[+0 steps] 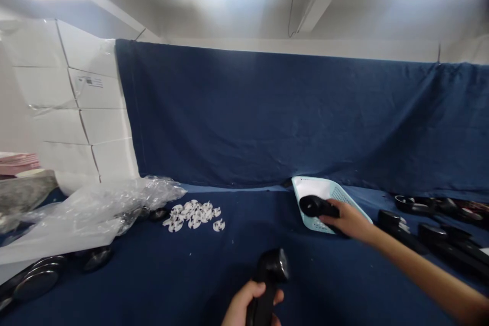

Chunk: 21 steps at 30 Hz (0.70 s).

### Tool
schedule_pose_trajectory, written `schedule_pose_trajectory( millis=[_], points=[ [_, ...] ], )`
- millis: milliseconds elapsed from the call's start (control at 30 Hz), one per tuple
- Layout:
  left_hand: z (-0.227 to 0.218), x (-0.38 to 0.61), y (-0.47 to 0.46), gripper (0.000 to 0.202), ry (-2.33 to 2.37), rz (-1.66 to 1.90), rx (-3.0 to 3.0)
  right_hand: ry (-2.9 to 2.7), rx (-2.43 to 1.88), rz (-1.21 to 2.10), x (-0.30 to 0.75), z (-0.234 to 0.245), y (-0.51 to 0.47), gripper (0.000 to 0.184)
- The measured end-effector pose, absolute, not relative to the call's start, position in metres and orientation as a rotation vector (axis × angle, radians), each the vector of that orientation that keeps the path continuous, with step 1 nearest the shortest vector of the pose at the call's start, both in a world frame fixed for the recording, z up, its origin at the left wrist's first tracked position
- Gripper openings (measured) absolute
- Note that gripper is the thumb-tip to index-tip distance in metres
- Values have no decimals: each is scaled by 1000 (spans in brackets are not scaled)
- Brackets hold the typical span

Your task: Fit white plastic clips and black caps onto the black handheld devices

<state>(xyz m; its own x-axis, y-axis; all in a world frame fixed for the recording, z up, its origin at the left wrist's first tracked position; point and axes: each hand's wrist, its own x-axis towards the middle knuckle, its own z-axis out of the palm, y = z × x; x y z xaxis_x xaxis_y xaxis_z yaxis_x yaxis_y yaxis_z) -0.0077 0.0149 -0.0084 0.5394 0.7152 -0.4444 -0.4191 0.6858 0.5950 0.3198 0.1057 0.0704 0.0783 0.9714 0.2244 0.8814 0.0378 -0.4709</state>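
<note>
My left hand (250,304) is wrapped round the grip of a black handle with a round angled head (272,265), at the bottom middle of the head view. The head's shiny face points right. Farther off, my right hand (347,218) grips a second black handle with a round head (316,206). This one is over the near part of a light blue plastic basket (353,202) with a perforated wall. I cannot tell whether it touches the basket. My right palm's inside is hidden.
Small white plastic parts (194,213) lie heaped on the dark blue cloth (168,277). At left are clear plastic wrap (126,198), black discs (42,276) and stacked white boxes (57,107). More black handles (446,242) lie at right. A blue curtain (267,117) hangs behind.
</note>
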Motion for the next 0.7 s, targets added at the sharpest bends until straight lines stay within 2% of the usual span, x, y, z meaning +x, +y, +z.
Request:
schedule_pose_trajectory(
  millis=[100, 200, 300, 400, 500, 600, 700],
  points=[
    [4, -12, 14, 51, 665, 684, 333, -1598, -1520, 832, 277, 44, 48, 33],
    [15, -13, 12, 44, 658, 862, 247, -1183, -1458, 1388, 238, 20, 7, 35],
    [20, -13, 9, 40, 684, 1020, 234, -752, -1443, 1670, 212, 8, -5, 36],
    [18, -15, 10, 34, 703, 1072, 207, -527, -1393, 1732, 196, 6, 3, 32],
    [11, -19, 14, 28, 706, 1108, 148, -544, -1358, 1740, 184, 4, 12, 35],
    [7, -21, 17, 26, 699, 1133, 79, -696, -1409, 1641, 174, -6, 15, 48],
    [13, -22, 15, 30, 686, 1149, 33, -890, -1561, 1328, 169, -21, 9, 67]
  ],
)
